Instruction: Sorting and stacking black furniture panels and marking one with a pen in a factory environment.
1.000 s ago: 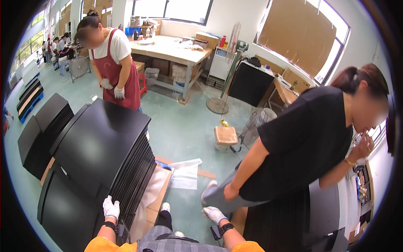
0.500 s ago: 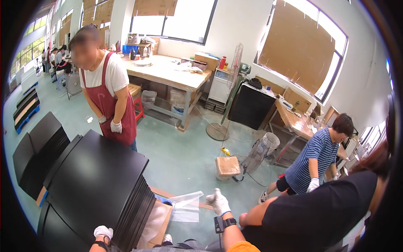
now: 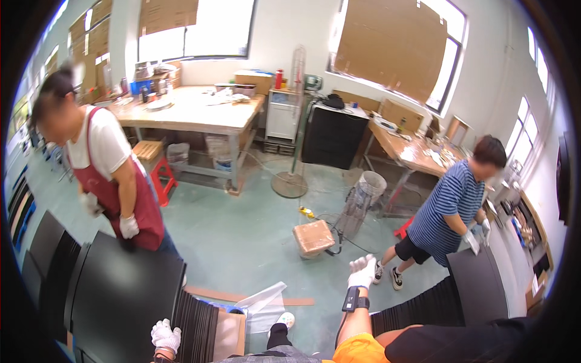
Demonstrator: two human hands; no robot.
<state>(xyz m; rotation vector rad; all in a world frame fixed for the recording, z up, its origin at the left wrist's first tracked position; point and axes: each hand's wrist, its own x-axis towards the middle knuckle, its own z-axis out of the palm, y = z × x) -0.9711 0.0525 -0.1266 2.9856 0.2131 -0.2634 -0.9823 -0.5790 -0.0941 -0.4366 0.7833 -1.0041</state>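
My left hand (image 3: 165, 337), in a white knit glove with a band at the wrist, is at the near right edge of a stack of black panels (image 3: 121, 296). Its fingers are spread and hold nothing; whether they touch the panels I cannot tell. My right hand (image 3: 362, 270), also gloved, is raised over the floor with a black device strapped to the wrist. Its fingers are loosely bent and apart, with nothing in them. A second stack of black panels (image 3: 417, 305) lies beyond my right forearm, partly covered by a dark-clothed person (image 3: 460, 342).
A person in a red apron (image 3: 124, 199) stands behind the left stack. Another in a striped shirt (image 3: 445, 209) bends at the right stack with gloved hands. A taped box (image 3: 313, 237), a fan (image 3: 360, 206) with cables, and clear plastic film (image 3: 263, 305) are on the floor.
The view has swung right, revealing the right panel stack. My left hand's fingers have spread from a curled pose. The striped-shirt person's hands are now at the panels.
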